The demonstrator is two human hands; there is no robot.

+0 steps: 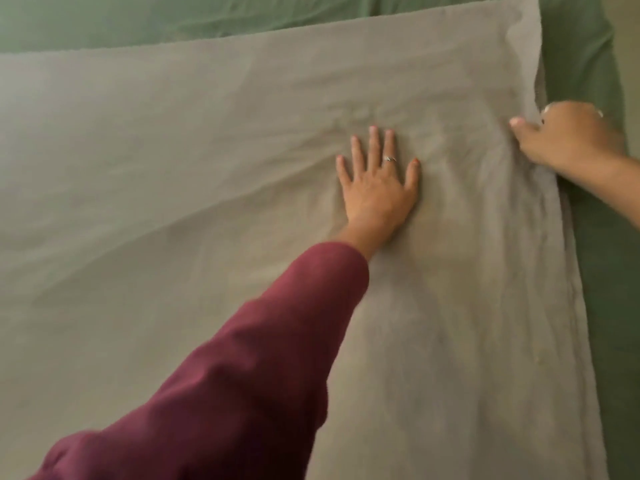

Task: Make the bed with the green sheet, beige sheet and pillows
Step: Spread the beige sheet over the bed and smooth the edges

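left hand point(379, 188) flat on beige sheet point(173, 168) | right hand point(568, 133) (blurred) pinches edge

A: Which surface carries everything?

B: The bed, covered by the green sheet point(588, 57), which shows along the top edge and down the right side.

A: What lies directly on the green sheet?

B: The beige sheet point(173, 150), spread over most of the bed. Its upper edge runs slightly aslant below the green band at the top; its right hem stops short of the bed's right side. The cloth is creased near the middle and along the right hem.
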